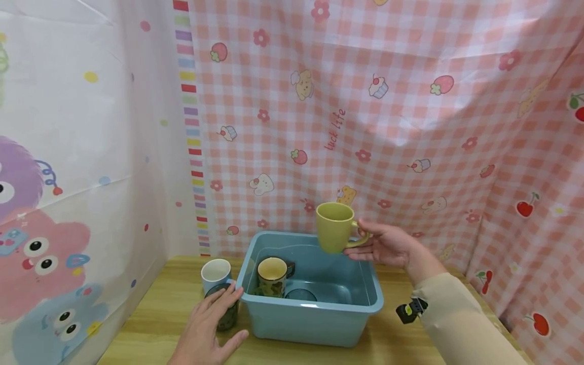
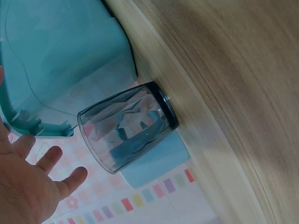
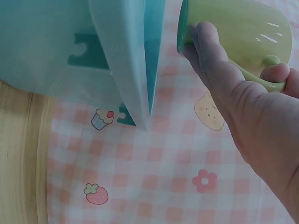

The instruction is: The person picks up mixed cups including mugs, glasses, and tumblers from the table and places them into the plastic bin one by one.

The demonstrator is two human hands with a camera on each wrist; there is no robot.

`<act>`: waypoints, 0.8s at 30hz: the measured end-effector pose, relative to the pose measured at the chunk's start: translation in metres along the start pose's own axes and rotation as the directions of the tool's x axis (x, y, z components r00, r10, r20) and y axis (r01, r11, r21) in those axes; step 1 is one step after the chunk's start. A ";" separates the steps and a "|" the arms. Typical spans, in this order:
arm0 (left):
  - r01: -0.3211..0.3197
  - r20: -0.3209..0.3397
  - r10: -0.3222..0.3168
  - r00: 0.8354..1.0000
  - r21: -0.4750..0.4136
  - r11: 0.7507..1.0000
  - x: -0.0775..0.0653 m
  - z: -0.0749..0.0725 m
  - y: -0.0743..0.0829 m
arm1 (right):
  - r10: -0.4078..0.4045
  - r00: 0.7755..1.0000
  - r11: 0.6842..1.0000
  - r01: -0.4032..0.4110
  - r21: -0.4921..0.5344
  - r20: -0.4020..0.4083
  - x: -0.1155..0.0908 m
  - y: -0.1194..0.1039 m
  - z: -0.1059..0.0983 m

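Note:
My right hand (image 1: 388, 245) grips a yellow-green mug (image 1: 334, 230) by its handle, holding it upright above the far right part of a blue plastic bin (image 1: 315, 317). In the right wrist view the same mug (image 3: 243, 32) shows with fingers along its side. At the bin's near left corner is my left hand (image 1: 207, 319), its fingers extended and holding nothing; whether they touch the rim I cannot tell. Partly hidden behind that hand stands a dark clear faceted glass (image 2: 128, 126). A patterned mug (image 1: 272, 279) with a dark handle sits inside the bin at the left.
Beyond the glass, left of the bin, stands a white and light-blue mug (image 1: 216, 274). A dark round object (image 1: 301, 295) lies low inside the bin, mostly hidden by the front wall. Everything stands on a wooden table (image 1: 150, 319), with a checked curtain (image 1: 283, 121) behind.

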State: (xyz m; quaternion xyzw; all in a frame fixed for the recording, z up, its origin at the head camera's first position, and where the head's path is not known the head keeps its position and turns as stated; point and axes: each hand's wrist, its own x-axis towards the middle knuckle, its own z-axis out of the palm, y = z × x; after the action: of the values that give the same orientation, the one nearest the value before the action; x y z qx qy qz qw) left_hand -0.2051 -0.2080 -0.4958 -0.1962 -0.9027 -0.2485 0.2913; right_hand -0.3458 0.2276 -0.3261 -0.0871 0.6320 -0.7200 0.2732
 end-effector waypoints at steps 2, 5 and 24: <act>-0.007 -0.001 0.007 1.000 -0.002 1.000 0.000 0.000 -0.001 | 0.002 1.000 1.000 -0.003 -0.026 -0.005 0.003 0.001 0.002; -0.015 -0.003 0.015 1.000 -0.005 1.000 0.001 0.000 -0.001 | 0.005 1.000 0.998 -0.006 -0.068 -0.011 0.008 0.002 0.006; -0.010 0.000 0.010 1.000 -0.003 1.000 0.001 -0.001 -0.002 | 0.105 0.987 0.973 -0.126 -0.195 -0.118 0.038 0.025 0.026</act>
State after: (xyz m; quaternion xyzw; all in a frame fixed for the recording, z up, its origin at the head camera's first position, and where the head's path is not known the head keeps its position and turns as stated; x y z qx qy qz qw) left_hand -0.2060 -0.2096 -0.4952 -0.2013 -0.9014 -0.2482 0.2922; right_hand -0.3584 0.1844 -0.3532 -0.0388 0.7194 -0.6387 0.2703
